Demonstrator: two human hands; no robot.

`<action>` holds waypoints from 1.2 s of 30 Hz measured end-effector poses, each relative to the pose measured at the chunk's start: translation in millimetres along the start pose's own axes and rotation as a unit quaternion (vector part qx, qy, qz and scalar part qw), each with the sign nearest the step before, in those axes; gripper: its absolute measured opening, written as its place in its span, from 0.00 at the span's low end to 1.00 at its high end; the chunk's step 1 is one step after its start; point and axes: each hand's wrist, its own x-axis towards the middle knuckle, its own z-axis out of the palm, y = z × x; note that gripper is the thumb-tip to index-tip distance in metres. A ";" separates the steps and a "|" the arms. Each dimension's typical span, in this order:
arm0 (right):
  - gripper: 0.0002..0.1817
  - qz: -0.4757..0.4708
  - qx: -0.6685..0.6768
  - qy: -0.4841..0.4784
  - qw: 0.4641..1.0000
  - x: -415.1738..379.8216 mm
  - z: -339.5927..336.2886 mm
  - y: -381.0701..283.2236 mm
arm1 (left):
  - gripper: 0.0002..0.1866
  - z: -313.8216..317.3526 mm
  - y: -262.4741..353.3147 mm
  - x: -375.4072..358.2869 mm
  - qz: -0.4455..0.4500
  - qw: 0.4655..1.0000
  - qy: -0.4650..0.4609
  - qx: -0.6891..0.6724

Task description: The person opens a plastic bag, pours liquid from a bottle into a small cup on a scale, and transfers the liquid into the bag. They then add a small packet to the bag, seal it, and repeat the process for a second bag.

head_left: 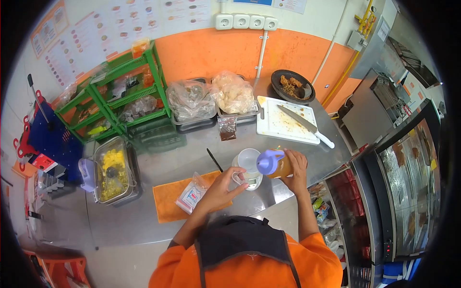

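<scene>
Nearest the camera, an orange shirt and dark apron [245, 240] are seen, with both arms stretched out over the steel counter [144, 216]. The left hand [222, 188] is closed lightly on the handle of a white cup [247, 161], which is set on a small scale [252, 180]. The right hand [295, 165] is wrapped around an orange bottle [273, 163] with a purple cap, tipped sideways so the cap is over the cup's rim. For a clean pour, the cup should be kept steady on the scale, the nozzle held over the middle of the cup, and the squeeze kept gentle. Left of the cup, a plastic bag [192, 194] lies on an orange cloth [168, 201]. Further left, a tray [113, 173] of yellow food is seen. Far side: a cutting board [283, 122] with a knife [305, 126], bagged food [211, 98], a green rack [120, 91].
</scene>
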 end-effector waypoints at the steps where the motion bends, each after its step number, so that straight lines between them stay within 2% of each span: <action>1: 0.47 -0.053 -0.038 -0.015 0.998 6.6 -8.2 -7.5 | 0.22 -0.4 5.9 3.0 -0.001 1.000 -0.002 -0.001; 2: 0.47 -0.106 -0.076 -0.029 0.991 11.8 -13.9 -12.6 | 0.24 -1.1 14.6 5.8 -0.030 0.999 -0.015 -0.016; 3: 0.45 -0.116 -0.077 -0.027 0.990 15.2 -16.8 -15.5 | 0.26 -0.6 19.8 8.1 -0.059 0.997 -0.029 -0.031; 4: 0.45 -0.114 -0.079 -0.026 0.990 18.9 -21.4 -17.5 | 0.26 1.6 16.0 10.2 -0.058 0.997 -0.032 -0.032; 6: 0.42 -0.170 -0.164 -0.044 0.971 26.9 -29.8 -21.7 | 0.31 5.4 6.6 14.7 0.013 0.999 -0.034 -0.033; 12: 0.36 -0.236 -0.261 -0.032 0.935 43.3 -44.9 -32.1 | 0.35 10.0 8.7 22.4 -0.002 0.998 -0.044 -0.053; 16: 0.36 -0.275 -0.301 -0.024 0.913 53.5 -54.7 -35.1 | 0.35 17.2 -2.0 25.4 0.007 0.996 -0.035 -0.077; 18: 0.36 -0.298 -0.315 -0.030 0.901 57.6 -59.3 -38.6 | 0.35 19.2 -5.1 25.7 -0.022 0.990 -0.046 -0.128; 22: 0.38 -0.309 -0.311 -0.037 0.898 65.0 -64.7 -42.6 | 0.35 18.7 -6.7 26.5 -0.013 0.990 -0.058 -0.127; 27: 0.35 -0.339 -0.351 -0.038 0.872 71.4 -70.2 -47.1 | 0.36 18.6 -1.8 25.4 -0.043 0.985 -0.070 -0.150; 36: 0.36 -0.311 -0.330 -0.037 0.891 67.4 -70.5 -37.2 | 0.34 21.2 -0.3 25.1 -0.026 0.978 -0.071 -0.193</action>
